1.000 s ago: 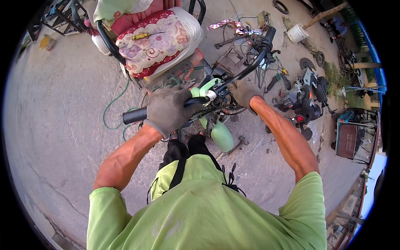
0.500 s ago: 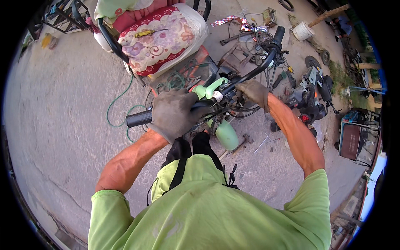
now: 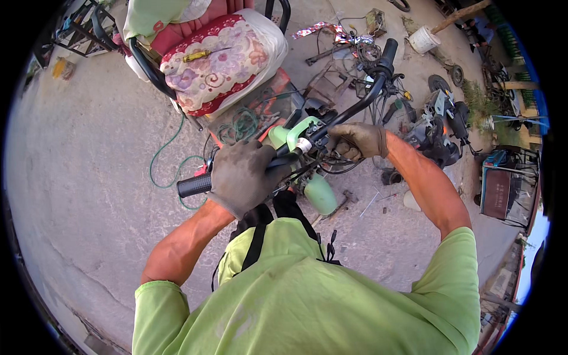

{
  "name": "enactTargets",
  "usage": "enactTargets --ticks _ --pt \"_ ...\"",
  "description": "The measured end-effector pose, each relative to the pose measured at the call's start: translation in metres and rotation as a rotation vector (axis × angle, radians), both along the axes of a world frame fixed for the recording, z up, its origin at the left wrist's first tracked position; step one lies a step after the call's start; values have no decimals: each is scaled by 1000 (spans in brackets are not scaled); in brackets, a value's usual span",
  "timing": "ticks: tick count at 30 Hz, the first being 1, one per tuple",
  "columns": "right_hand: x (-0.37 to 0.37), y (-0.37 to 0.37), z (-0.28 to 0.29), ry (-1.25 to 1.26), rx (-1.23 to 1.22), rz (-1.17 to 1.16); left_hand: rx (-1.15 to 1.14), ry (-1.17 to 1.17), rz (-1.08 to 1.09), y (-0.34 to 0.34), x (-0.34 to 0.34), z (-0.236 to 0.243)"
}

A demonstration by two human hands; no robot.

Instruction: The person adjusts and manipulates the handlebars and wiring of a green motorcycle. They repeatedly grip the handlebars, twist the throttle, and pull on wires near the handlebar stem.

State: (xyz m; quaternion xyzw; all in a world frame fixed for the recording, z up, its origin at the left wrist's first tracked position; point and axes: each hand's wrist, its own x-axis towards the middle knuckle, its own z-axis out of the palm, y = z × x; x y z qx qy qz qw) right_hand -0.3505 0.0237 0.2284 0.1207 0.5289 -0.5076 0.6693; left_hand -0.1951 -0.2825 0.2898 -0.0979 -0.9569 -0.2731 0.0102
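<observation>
A black handlebar [image 3: 357, 109] runs slantwise in front of me on a vehicle with light green body parts. My left hand [image 3: 241, 177], in a grey-brown work glove, is wrapped over the bar just inside the black ribbed left grip [image 3: 194, 186]. My right hand [image 3: 359, 141], gloved too, is curled beside the middle of the bar, close to the cables there; what its fingers hold is hidden. Between the hands are a light green cover [image 3: 302, 131] and a white round piece [image 3: 304, 145]. Below the bar hangs a rounded green fender [image 3: 320, 194].
A chair with a flowered cushion [image 3: 216, 65] stands ahead, a yellow-handled screwdriver [image 3: 197, 55] on it. Green hose [image 3: 158, 184] loops over the concrete at left. Scattered vehicle parts [image 3: 435, 130], a white bucket [image 3: 423, 41] and a hammer [image 3: 342, 202] lie at right.
My right hand has turned and shifted slightly down and left by the cables, its curled fingers now showing more. My left hand stays on the bar; the view has shifted a little.
</observation>
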Motion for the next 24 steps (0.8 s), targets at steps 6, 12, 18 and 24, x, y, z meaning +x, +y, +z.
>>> enactTargets --ticks 6,12,18,24 --pt "5 18 -39 -252 -328 -192 3 34 -9 1 -3 4" --pt "22 5 -23 -39 -159 -309 8 78 -23 0 -4 0" --pt "58 -22 -23 31 -83 -662 -13 97 -22 1 -6 1" --pt "56 -19 -19 36 -95 -655 8 88 -18 2 -6 3"
